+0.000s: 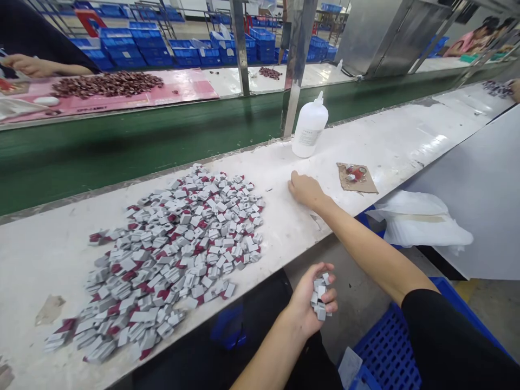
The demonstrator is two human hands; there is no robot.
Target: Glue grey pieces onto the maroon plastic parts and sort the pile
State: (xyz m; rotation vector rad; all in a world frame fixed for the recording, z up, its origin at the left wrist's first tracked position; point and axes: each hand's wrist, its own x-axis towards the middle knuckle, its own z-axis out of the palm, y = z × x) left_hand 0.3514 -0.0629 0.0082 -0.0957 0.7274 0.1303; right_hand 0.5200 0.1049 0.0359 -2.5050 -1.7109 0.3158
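Note:
My left hand (305, 303) is held palm up in front of the bench edge. Its fingers curl around a handful of small grey blocks (320, 297). Over the white benchtop, my right hand (306, 190) is closed, back of the hand towards me; anything in its fingers is hidden. To the left of it spreads a large pile of small grey blocks (190, 233), many with dark red parts. Behind my right hand stands a white squeeze bottle (310, 127) with a nozzle. On its right lies a cardboard piece (357, 178) bearing a red smear and small bits.
A green conveyor belt (122, 149) runs behind the bench, with metal posts (296, 70) rising beside it. Across it, a co-worker's hand (30, 66) is near a dark red pile (108, 84). Below right are a blue crate (390, 346) and white packaging (426, 219).

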